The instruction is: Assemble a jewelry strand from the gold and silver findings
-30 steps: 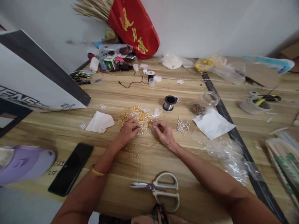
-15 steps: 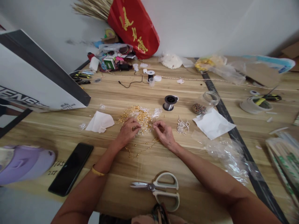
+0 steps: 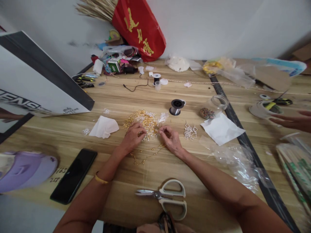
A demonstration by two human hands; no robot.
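From my seat I see the pile of gold findings [image 3: 145,122] in the middle of the wooden table [image 3: 136,97]. It is a loose, tangled, glittering heap of thin wiry bits, with some silver ones mixed in along its far right edge. My left hand [image 3: 132,137] lies curled on its near edge, fingers bent into the metal; whether they grasp anything I cannot tell. My right hand [image 3: 172,139] is just beside the heap, thumb and forefinger nipped together on something too small to make out. A fine gold chain [image 3: 145,154] trails on the wood between my wrists. Nearby are a crumpled white tissue [image 3: 104,127], a shiny metal spool [image 3: 176,107], cream-handled scissors [image 3: 170,197] and a flat black phone [image 3: 74,175]
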